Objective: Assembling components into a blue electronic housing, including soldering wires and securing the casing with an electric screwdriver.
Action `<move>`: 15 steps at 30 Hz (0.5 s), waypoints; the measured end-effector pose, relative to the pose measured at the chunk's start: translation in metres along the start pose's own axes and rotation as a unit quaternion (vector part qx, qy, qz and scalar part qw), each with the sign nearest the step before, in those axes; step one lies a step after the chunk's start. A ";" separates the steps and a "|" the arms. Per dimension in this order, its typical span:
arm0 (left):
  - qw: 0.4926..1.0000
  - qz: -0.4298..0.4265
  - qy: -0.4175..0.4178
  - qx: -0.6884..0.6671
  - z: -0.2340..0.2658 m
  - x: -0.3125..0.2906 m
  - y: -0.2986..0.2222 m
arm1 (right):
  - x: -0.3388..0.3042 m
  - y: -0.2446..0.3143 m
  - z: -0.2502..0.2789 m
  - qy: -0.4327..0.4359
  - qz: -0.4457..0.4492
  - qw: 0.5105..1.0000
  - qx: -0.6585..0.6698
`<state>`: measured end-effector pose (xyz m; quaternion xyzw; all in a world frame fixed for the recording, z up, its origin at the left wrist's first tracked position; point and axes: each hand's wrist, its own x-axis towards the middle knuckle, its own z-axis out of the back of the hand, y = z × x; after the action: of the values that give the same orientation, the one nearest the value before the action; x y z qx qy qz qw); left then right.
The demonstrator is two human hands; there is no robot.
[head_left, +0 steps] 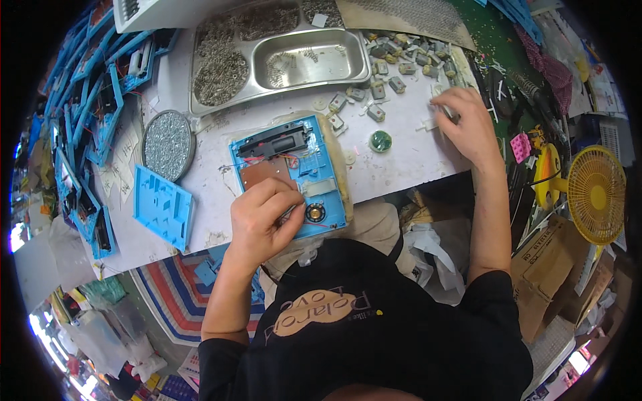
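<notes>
A blue plastic housing (333,167) lies at the table's front edge, with a black mechanism, a brown circuit board (262,172), thin wires and a round speaker (315,212) in it. My left hand (266,217) rests over its lower left part, fingers closed in a pinch beside the speaker. Whatever they grip is hidden. At the right end of the table, my right hand (468,127) has its fingers curled, a dark thing showing between thumb and forefinger. Close to its fingertips is a small white part (426,125). Several small motors (376,112) lie to its left.
A steel tray (361,63) holds springs and small metal parts at the back. Left stand a round dish of screws (168,144), a blue cover (162,207) and stacked blue housings (83,127). A small green tub (380,141) sits mid-table. Right is a yellow fan (596,194).
</notes>
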<state>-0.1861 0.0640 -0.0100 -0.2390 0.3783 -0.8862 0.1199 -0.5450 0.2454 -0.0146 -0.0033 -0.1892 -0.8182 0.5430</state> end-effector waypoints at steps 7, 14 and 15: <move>0.997 0.049 -0.011 -0.059 0.010 0.009 -0.021 | 0.047 0.036 -0.038 -0.001 -0.023 0.994 -0.111; 0.978 0.147 0.043 -0.144 0.003 0.094 -0.045 | 0.007 0.098 0.024 0.033 0.045 0.982 0.180; 0.976 0.134 0.088 -0.149 -0.001 0.109 -0.041 | 0.002 0.106 0.029 0.037 0.078 0.980 0.179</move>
<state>-0.2810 0.0495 0.0557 -0.1226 0.5435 -0.8134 0.1675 -0.4576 0.2171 0.0450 0.1090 -0.3114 -0.7259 0.6035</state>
